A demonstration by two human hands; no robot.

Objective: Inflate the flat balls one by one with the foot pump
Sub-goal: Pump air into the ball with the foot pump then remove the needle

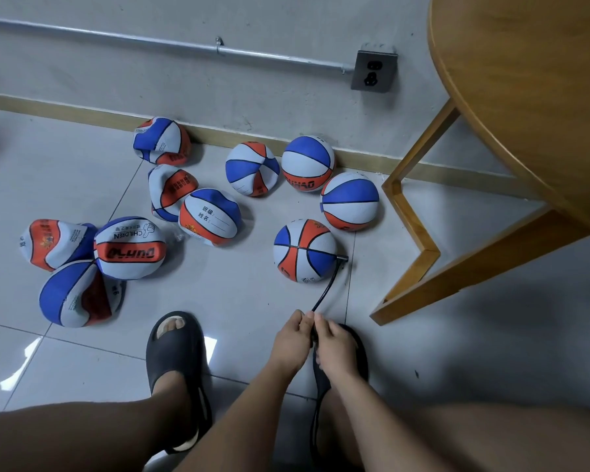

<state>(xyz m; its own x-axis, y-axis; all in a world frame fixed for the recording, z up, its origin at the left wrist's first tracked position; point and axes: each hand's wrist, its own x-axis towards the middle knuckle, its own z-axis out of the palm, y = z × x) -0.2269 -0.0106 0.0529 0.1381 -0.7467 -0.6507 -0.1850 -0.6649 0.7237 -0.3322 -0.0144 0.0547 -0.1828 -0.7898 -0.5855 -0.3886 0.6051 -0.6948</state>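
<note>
The left hand (292,342) and the right hand (336,347) meet in the lower centre of the frame, and each one pinches the black hose (325,292). The hose goes up to the ball (304,250) just above them and joins it on its right side. This ball looks round, with blue, white and orange panels. There is bare floor (235,284) to its left, and a wooden table leg (411,216) stands near on its right.
</note>
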